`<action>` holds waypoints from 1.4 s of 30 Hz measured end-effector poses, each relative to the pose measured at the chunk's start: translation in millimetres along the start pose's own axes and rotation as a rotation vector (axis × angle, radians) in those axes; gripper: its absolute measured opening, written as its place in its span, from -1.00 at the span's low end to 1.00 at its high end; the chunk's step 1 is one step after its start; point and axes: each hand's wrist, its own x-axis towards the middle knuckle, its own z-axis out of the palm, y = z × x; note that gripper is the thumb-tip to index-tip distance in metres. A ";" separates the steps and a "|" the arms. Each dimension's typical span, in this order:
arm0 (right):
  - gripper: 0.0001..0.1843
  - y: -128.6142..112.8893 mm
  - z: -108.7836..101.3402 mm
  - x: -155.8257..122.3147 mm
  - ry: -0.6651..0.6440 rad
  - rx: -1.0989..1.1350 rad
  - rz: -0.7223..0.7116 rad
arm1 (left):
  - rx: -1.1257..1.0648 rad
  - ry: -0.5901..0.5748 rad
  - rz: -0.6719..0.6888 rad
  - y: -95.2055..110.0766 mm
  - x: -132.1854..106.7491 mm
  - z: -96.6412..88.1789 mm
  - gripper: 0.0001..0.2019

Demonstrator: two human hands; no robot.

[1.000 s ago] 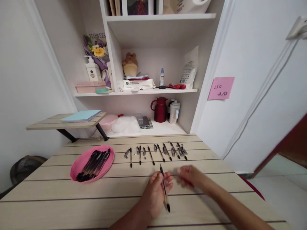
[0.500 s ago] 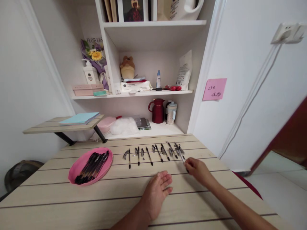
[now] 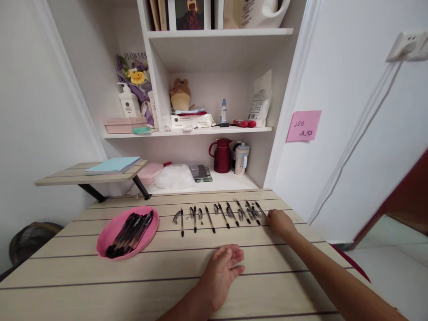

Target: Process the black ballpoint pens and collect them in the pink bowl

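Note:
My right hand point(image 3: 281, 224) is closed on the near end of a black pen point(image 3: 260, 208), at the right end of a row on the table. The pen slants away from my fingers. To its left lie several pens point(image 3: 210, 218), roughly side by side, with loose caps point(image 3: 177, 217) and small dark parts among them. My left hand point(image 3: 224, 273) rests at the table's middle, palm turned right, fingers slightly curled and apart, holding nothing. Left of the row stands a pink tray point(image 3: 151, 232) with a bunch of black pens point(image 3: 132, 234) in it.
A small raised stand point(image 3: 67, 176) with blue paper point(image 3: 113, 165) is at the back left of the table point(image 3: 140, 285). Behind are white shelves point(image 3: 200, 133) with a red jug point(image 3: 222, 156) and a cup point(image 3: 241, 158). A pink note point(image 3: 303, 126) hangs on the wall.
My right hand has moved right and slightly away from me; the pen it grips now lies beside the row's right end. My left hand has shifted little, as the view moved slightly.

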 end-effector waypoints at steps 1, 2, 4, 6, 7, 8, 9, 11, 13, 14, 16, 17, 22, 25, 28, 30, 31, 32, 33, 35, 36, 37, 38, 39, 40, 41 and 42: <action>-0.77 0.0 -0.5 -0.1 0.000 -0.003 -0.003 | 0.000 0.000 0.000 0.2 -0.2 0.4 -0.69; -0.77 0.4 -1.9 -0.5 0.002 -0.004 -0.007 | 0.000 0.000 -0.001 0.4 -0.5 1.0 -0.69; -0.75 2.2 -6.7 -2.7 0.008 -0.001 -0.011 | 0.003 0.002 -0.001 1.0 -1.2 2.0 -0.69; -0.70 4.0 -12.6 -8.0 0.022 0.005 -0.008 | 0.011 0.001 0.004 1.9 -1.9 2.5 -0.69; -0.68 4.1 -15.3 -12.6 0.029 0.007 -0.005 | 0.018 -0.006 0.007 2.3 -2.2 2.4 -0.69; -0.66 3.1 -17.5 -18.9 0.037 0.011 -0.003 | 0.028 -0.015 0.009 2.8 -2.6 2.3 -0.70; -0.66 0.4 -18.8 -27.3 0.046 0.023 -0.011 | 0.044 -0.028 0.010 3.1 -3.0 2.0 -0.70; -0.66 -10.6 -19.2 -50.5 0.062 0.083 -0.060 | 0.095 -0.057 0.010 3.8 -3.9 1.7 -0.70; -0.68 -29.3 -17.2 -80.6 0.051 0.195 -0.170 | 0.171 -0.068 0.016 4.9 -5.1 2.4 -0.69; -0.70 -40.7 -16.0 -96.8 0.025 0.246 -0.220 | 0.223 -0.060 0.023 6.1 -5.7 3.2 -0.69; -0.70 -64.3 -14.2 -127.7 -0.047 0.343 -0.328 | 0.354 -0.020 0.038 11.5 -6.8 5.4 -0.67; -0.71 -75.3 -13.8 -141.0 -0.083 0.400 -0.387 | 0.431 0.005 0.052 16.7 -7.2 6.5 -0.65; -0.74 -106.7 -11.2 -175.5 -0.215 0.453 -0.508 | 0.928 0.167 0.225 79.7 -8.8 1.6 -0.60; -0.74 -108.3 -5.9 -179.0 -0.156 0.400 -0.467 | 1.386 0.418 0.308 142.7 -14.5 -17.1 -0.64; -0.74 -106.0 -0.6 -179.8 -0.148 0.399 -0.444 | 1.529 0.619 0.320 201.9 -28.6 -47.2 -0.81; -0.74 -105.0 1.4 -180.5 -0.151 0.396 -0.451 | 1.631 0.771 0.251 228.7 -40.6 -69.1 -0.87; -0.73 -104.7 2.0 -181.0 -0.150 0.390 -0.454 | 1.678 0.835 0.199 237.2 -46.2 -79.2 -0.90; -0.73 -104.4 2.4 -181.5 -0.145 0.385 -0.456 | 1.720 0.881 0.143 242.6 -51.0 -88.4 -0.92; -0.73 -104.2 2.8 -182.0 -0.141 0.380 -0.462 | 1.759 0.914 0.090 245.4 -54.9 -96.5 -0.92; -0.73 -103.7 3.8 -183.0 -0.129 0.375 -0.473 | 1.825 0.947 0.008 245.3 -59.4 -108.7 -0.87; -0.73 -103.3 4.5 -183.3 -0.124 0.374 -0.479 | 1.852 0.954 -0.020 243.8 -60.2 -113.0 -0.84; -0.73 -103.0 5.3 -183.6 -0.118 0.371 -0.484 | 1.875 0.959 -0.039 242.1 -60.3 -116.3 -0.82; -0.73 -102.7 6.2 -183.8 -0.114 0.367 -0.486 | 1.892 0.963 -0.052 240.6 -59.9 -118.6 -0.79; -0.73 -102.4 7.0 -184.0 -0.110 0.360 -0.486 | 1.904 0.965 -0.059 239.6 -59.2 -120.1 -0.77; -0.73 -102.2 7.8 -184.2 -0.107 0.351 -0.483 | 1.910 0.968 -0.065 239.1 -58.4 -121.1 -0.75; -0.72 -102.1 8.4 -184.4 -0.105 0.341 -0.481 | 1.911 0.971 -0.068 239.2 -57.6 -121.6 -0.74; -0.71 -102.1 8.9 -184.6 -0.105 0.332 -0.477 | 1.908 0.974 -0.070 239.5 -57.1 -121.8 -0.74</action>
